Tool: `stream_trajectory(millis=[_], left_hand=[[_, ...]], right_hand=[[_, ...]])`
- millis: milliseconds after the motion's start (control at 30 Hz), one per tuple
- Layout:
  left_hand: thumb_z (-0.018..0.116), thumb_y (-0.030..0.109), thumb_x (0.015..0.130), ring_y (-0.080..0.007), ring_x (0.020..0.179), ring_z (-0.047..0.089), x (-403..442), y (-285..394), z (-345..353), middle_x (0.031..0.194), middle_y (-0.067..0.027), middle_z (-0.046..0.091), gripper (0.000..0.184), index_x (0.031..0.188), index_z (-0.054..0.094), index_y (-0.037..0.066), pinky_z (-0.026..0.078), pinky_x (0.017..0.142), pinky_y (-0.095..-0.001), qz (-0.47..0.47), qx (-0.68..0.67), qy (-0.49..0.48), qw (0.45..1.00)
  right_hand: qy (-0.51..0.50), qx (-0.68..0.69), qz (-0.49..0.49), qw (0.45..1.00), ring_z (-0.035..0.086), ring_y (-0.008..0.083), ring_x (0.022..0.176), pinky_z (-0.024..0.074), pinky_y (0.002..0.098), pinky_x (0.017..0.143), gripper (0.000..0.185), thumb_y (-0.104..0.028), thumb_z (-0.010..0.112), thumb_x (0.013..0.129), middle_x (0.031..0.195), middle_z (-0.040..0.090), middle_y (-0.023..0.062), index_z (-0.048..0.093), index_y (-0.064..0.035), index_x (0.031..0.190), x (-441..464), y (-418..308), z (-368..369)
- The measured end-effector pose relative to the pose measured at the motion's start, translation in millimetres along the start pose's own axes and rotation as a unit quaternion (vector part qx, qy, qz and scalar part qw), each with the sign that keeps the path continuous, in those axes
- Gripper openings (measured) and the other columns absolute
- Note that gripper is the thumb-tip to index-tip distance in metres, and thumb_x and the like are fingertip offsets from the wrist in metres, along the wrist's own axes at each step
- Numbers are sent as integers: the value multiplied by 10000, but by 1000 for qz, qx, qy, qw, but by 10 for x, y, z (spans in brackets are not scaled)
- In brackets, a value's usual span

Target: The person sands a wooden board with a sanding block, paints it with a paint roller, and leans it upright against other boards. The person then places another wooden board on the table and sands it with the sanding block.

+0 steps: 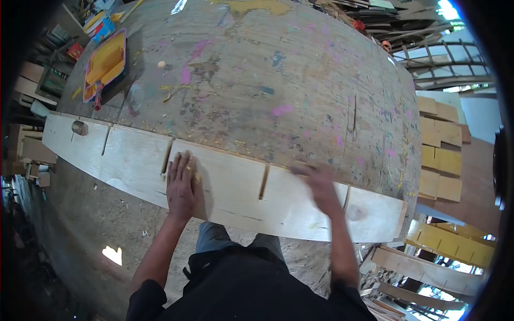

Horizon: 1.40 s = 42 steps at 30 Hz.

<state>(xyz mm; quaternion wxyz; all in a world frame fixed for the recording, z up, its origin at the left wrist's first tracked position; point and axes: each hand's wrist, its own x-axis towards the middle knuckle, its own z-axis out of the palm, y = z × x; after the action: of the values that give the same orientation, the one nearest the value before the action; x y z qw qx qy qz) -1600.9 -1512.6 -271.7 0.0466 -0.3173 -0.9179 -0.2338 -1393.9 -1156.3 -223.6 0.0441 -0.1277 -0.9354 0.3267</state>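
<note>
A long pale wooden board (225, 174) with several narrow slots cut into its far edge lies along the near side of the worktable. My left hand (182, 184) rests on it just right of a slot, fingers stretched out and lying flat. Over the board's right half is my right hand (320, 187), smeared by motion. Its fingers point left near the far edge, and whether they hold anything cannot be made out. A small brownish block-like piece (80, 128) sits on the board's left end.
On the paint-stained worktable (241, 91) stands a tray of yellow paint (107, 61) with a red-handled tool (98, 99). Behind it is a blue-and-white bucket (100, 28). Yellow slotted boards (450, 243) and pale slotted boards (423, 267) lie at right.
</note>
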Motion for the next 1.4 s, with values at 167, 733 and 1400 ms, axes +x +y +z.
stream_trajectory(millis=[167,733,1400], left_hand=[[708,221,965,-419,1614,225,-81,-942,-515,1688,-198,371,649,1518,485,-35,154,1315,-588,26,4,-87,996],[600,718,917,-351,1662,-28,77,-2555,-1240,1797,-154,81,1145,1705,134,31,-59,1323,-553,-71,160,-209,962],[547,765,932,-390,1654,-44,95,-2580,-1190,1787,-191,73,1148,1700,143,14,-60,1308,-604,-76,150,-201,965]], right_hand=[[42,-130,122,983,563,332,1093,393,470,1074,375,-127,586,972,1276,716,128,772,-146,1296,-215,39,40],[-63,22,-140,988,552,396,1063,458,481,939,397,-99,687,917,1087,606,171,711,-119,1313,1717,-1735,1803],[-38,-129,-122,983,558,406,1266,441,520,1049,520,-184,769,901,1367,562,245,666,-123,1407,684,-2229,2036]])
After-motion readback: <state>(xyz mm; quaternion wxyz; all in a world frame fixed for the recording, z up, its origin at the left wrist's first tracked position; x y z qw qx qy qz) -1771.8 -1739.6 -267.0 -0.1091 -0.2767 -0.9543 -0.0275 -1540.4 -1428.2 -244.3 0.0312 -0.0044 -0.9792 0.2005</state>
